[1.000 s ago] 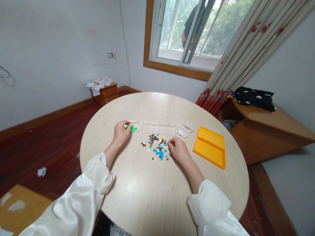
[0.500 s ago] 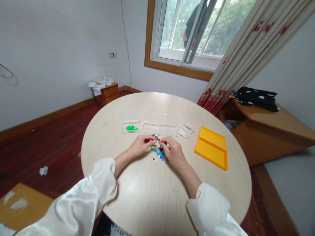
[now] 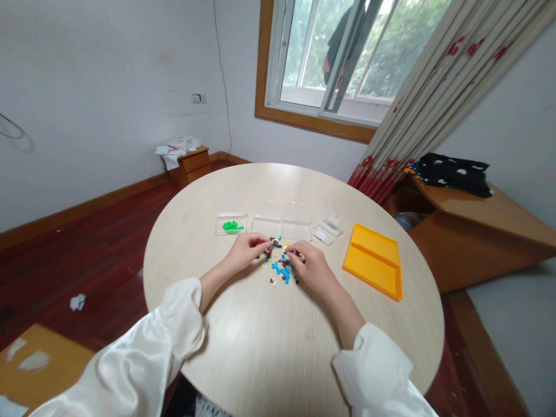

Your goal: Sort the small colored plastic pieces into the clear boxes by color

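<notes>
My left hand (image 3: 247,252) is at the left edge of a pile of small toy bricks in blue, brown, yellow and cream. Its thumb and index finger are pinched, with a speck of green at the tips that looks like a small green brick (image 3: 272,243). On the pile's right side, my right hand (image 3: 309,265) is bent with thumb and fingertips close together; what they hold, if anything, is too small to make out. Blue bricks (image 3: 282,271) lie loose between the hands. Beyond my left hand, a clear box (image 3: 218,230) holds several green bricks (image 3: 233,226).
Clear plastic trays (image 3: 267,226) stand behind the pile, with a small lidded clear case (image 3: 325,233) to their right. A yellow two-part tray (image 3: 373,260) lies at the right of the round table (image 3: 260,353). A curtain (image 3: 408,110) hangs beside the window.
My hands have moved apart. The left has shifted slightly left and away from me, with the green speck now at its fingertips; the right has moved slightly right, uncovering more bricks between them.
</notes>
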A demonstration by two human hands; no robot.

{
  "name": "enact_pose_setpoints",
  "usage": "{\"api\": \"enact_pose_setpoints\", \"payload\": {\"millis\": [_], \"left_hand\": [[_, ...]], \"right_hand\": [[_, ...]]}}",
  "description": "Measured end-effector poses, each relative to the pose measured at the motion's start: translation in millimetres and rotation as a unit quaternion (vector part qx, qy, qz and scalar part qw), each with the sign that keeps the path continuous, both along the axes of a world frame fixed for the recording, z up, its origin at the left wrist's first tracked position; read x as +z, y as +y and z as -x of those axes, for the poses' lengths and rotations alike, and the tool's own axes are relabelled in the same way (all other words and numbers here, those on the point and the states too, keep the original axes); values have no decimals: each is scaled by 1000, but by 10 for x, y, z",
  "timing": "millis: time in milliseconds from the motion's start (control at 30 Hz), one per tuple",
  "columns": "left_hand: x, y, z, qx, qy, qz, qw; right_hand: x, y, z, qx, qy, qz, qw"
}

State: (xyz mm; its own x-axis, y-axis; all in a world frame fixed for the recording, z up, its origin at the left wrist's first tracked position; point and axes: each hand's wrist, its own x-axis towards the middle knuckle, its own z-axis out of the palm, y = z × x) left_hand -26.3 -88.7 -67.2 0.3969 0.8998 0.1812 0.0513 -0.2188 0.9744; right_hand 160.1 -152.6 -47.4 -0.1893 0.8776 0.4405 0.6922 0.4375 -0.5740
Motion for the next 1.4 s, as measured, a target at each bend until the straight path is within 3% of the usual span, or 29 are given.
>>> {"api": "enact_pose_setpoints", "payload": {"millis": [200, 400, 600, 833, 1133, 1400], "left_hand": [[-9, 316, 309, 224, 45, -77, 970], [61, 417, 554, 341, 203, -125, 910], [3, 488, 663, 351, 298, -131, 878], [-43, 509, 695, 353, 345, -127, 860], [-26, 486, 673, 355, 329, -135, 864], [29, 433, 622, 364, 283, -152, 874]], "right_hand": [[-30, 9, -140, 4, -47, 106, 993], [-46, -6, -159, 16, -75, 133, 988], [-16, -22, -160, 29, -79, 133, 987], [-41, -8, -192, 20, -111, 157, 981], [-4, -39, -115, 62, -102, 142, 983], [-75, -15, -110, 48, -86, 146, 984]]}}
